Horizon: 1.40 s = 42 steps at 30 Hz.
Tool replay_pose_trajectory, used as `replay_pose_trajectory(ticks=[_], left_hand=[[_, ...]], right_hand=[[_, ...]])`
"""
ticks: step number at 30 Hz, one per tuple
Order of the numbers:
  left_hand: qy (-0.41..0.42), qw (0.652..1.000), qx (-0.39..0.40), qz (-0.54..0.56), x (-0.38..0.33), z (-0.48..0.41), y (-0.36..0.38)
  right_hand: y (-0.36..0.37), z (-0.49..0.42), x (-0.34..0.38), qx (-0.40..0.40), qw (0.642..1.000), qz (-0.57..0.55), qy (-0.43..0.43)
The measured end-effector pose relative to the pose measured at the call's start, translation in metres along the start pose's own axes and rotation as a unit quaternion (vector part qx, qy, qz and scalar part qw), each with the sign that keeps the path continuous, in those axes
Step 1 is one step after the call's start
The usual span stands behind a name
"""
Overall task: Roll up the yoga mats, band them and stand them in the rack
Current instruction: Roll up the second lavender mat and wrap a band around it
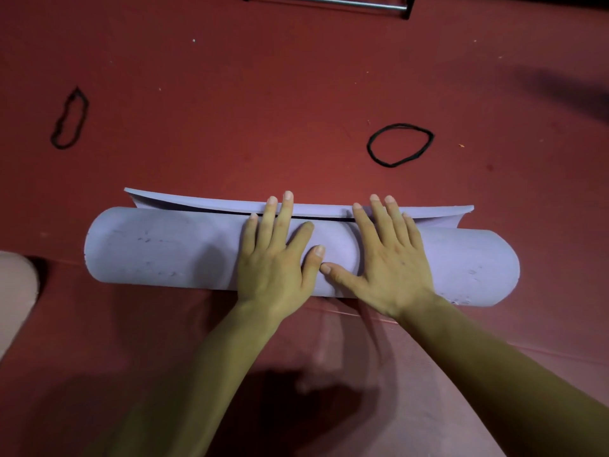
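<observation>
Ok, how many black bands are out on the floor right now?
2. Left band lies far left beyond the mat; right band beyond the right hand. Others may lie out of frame.

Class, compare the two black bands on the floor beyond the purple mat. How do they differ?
The left band is squeezed into a narrow, wavy loop; the right band lies open and nearly round. The left band lies past the mat's left end; the right band opposite its right half. Both are black and untouched on the floor.
</observation>
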<state>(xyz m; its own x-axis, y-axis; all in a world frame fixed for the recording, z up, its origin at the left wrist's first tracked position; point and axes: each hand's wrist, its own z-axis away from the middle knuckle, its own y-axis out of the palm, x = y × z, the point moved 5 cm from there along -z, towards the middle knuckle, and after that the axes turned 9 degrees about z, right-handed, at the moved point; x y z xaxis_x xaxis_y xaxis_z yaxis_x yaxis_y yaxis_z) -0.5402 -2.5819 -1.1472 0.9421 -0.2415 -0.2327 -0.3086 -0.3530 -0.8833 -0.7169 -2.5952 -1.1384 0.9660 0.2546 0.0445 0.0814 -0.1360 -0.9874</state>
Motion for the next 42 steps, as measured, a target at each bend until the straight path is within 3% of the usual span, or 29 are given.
replay_pose_trajectory(ticks=[7, 13, 19, 23, 28, 32, 42], left_hand=[[0.008, 1.000, -0.012, 0.003, 0.000, -0.004, 0.001], [0.012, 1.000, -0.012, 0.005, 0.000, -0.003, 0.002], [0.011, 1.000, -0.006, 0.021, -0.001, -0.004, 0.001], [0.060, 0.997, 0.004, 0.043, 0.006, -0.023, -0.004], [0.087, 0.995, 0.041, 0.029, 0.010, -0.034, -0.001], [0.079, 0.995, 0.063, 0.016, 0.007, -0.027, 0.000], [0.068, 0.994, 0.088, -0.004, 0.007, -0.025, 0.001]], right_hand=[[0.002, -0.006, -0.003, 0.069, 0.997, 0.025, 0.011], [0.000, -0.004, -0.001, 0.040, 0.999, 0.033, 0.003], [-0.011, -0.010, -0.003, -0.002, 0.998, -0.037, 0.044], [-0.012, -0.028, -0.012, -0.028, 0.999, -0.014, 0.037], [-0.007, -0.050, -0.017, 0.029, 0.998, -0.049, 0.004], [-0.007, -0.064, -0.025, 0.058, 0.991, -0.115, 0.023], [0.003, -0.072, -0.026, 0.111, 0.984, -0.133, 0.046]])
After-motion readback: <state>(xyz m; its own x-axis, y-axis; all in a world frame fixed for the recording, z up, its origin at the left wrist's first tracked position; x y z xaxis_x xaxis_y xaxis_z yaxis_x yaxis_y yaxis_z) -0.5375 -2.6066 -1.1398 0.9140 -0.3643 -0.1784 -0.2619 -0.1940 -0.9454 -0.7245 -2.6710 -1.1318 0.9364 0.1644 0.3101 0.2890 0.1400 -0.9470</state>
